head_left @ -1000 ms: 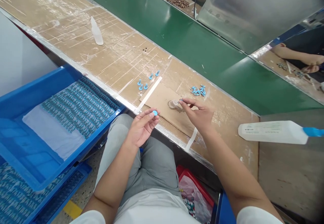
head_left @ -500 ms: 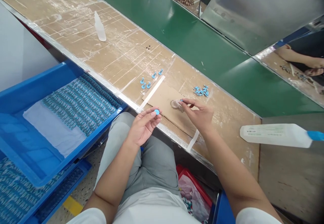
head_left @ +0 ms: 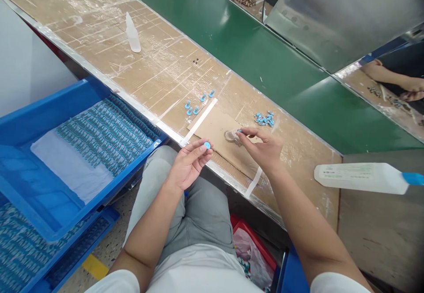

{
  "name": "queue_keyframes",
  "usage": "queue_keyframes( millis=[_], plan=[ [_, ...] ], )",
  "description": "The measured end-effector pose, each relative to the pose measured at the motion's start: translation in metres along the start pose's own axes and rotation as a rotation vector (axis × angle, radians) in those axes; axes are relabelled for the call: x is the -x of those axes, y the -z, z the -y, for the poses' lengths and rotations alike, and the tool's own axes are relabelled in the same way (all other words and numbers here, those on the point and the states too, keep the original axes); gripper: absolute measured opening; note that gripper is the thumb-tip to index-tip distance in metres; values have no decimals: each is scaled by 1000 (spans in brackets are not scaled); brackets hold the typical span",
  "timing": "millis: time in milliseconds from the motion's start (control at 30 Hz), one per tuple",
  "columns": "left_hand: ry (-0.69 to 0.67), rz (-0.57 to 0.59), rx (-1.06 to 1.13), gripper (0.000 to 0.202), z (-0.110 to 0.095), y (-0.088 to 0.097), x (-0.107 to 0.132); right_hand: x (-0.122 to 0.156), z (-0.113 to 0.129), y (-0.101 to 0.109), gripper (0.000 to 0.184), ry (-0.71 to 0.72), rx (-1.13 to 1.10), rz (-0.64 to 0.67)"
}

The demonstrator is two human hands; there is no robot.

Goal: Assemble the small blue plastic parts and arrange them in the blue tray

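Observation:
Between the thumb and forefinger of my left hand (head_left: 190,162) is a round blue disc-shaped part (head_left: 207,145), held over the table's front edge. My right hand (head_left: 263,145) pinches a small blue part (head_left: 239,131), mostly covered by the fingertips, beside a small clear round dish (head_left: 231,135). The dish rests on a flat cardboard sheet (head_left: 212,127). Several blue parts with round bases and upright stems (head_left: 196,110) stand left of the sheet. A heap of small blue and metallic pieces (head_left: 264,118) lies beyond my right hand.
A white dropper bottle (head_left: 133,34) stands at the far left; a larger bottle with a blue cap (head_left: 361,177) lies at right. Blue trays (head_left: 43,226) hold rows of parts on my left. A green belt (head_left: 232,32) runs behind the table (head_left: 159,58). Other people's hands (head_left: 414,89) work beyond.
Both hands keep their holds and stay almost in place. The whole view has shifted very slightly.

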State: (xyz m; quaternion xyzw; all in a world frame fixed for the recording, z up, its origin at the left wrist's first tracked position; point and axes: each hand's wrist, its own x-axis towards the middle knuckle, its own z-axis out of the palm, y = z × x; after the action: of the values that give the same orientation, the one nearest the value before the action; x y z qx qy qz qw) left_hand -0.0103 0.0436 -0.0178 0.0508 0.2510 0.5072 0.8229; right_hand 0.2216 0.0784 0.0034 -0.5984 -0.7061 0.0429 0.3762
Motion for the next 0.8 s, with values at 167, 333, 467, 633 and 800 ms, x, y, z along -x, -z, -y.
queue_keyframes(
  millis=[167, 333, 467, 633, 800],
  plan=[
    [-1, -25, 22, 22, -1, -1, 0, -1, -1, -1, 14, -8, 1, 6],
    [-3, -31, 15, 23, -1, -2, 0, -1, -1, -1, 15, -8, -18, -4],
    [7, -20, -5, 23, 1, 0, 0, -1, 0, -1, 15, -27, -25, -15],
    [10, 10, -2, 21, 2, 1, -1, -1, 0, -2, 14, -35, -36, -51],
    [15, 18, -9, 23, 2, 2, -2, 0, 0, -3, 12, -2, -41, -37]
  ],
)
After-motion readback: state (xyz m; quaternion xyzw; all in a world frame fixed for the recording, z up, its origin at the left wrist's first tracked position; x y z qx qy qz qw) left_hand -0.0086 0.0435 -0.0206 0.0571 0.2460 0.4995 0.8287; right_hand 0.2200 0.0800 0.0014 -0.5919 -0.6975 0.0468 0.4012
